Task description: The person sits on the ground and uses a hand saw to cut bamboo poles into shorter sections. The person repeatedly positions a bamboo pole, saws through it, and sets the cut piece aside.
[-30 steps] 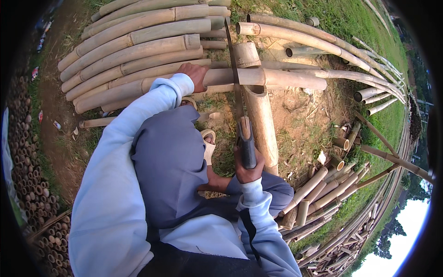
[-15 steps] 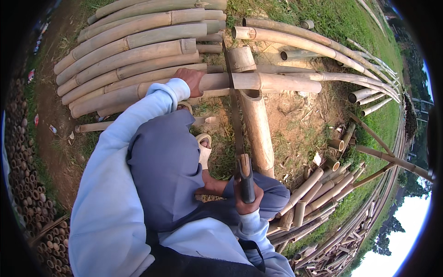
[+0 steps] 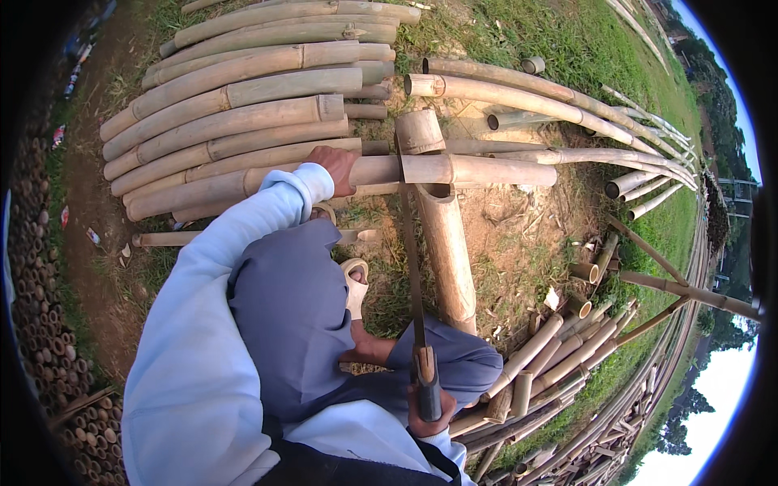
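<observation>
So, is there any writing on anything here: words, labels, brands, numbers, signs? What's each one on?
None that can be read.
Saw: no legible lettering.
Bamboo pole beneath it: no legible lettering.
Scraps of litter at far left: too small and blurred to tell.

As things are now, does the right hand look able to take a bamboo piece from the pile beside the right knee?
Probably not yet: the right hand is wrapped around the saw handle, and the bent knee seems partly between that hand and the bamboo pile.
</observation>
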